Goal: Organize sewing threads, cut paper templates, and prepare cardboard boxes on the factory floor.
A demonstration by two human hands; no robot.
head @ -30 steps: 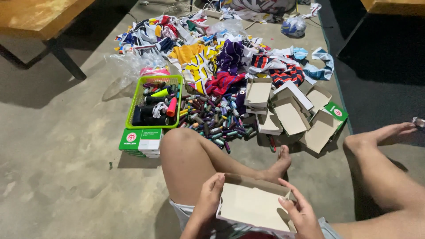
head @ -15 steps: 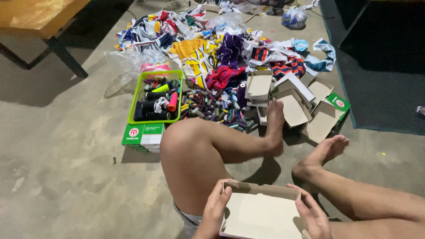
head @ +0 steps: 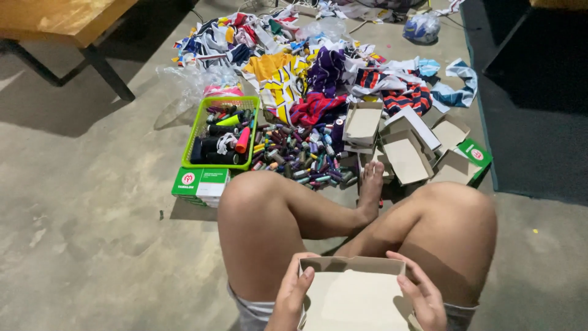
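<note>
Held an open cardboard box (head: pixel 352 294) over the lap, left hand (head: pixel 293 299) and right hand (head: pixel 422 297) each clamped on a side wall, knees raised beyond, then scattered thread spools (head: pixel 300 156), a green basket (head: pixel 222 132), empty boxes (head: pixel 404 144), and heaped cloth (head: pixel 318 67) on the floor (head: pixel 79 202).

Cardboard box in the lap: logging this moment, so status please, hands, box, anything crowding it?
Left hand and right hand both grip the open cardboard box, one per side. Box looks empty, held over the lap. Nothing crowding it; thread spools lie apart on the floor.
</note>
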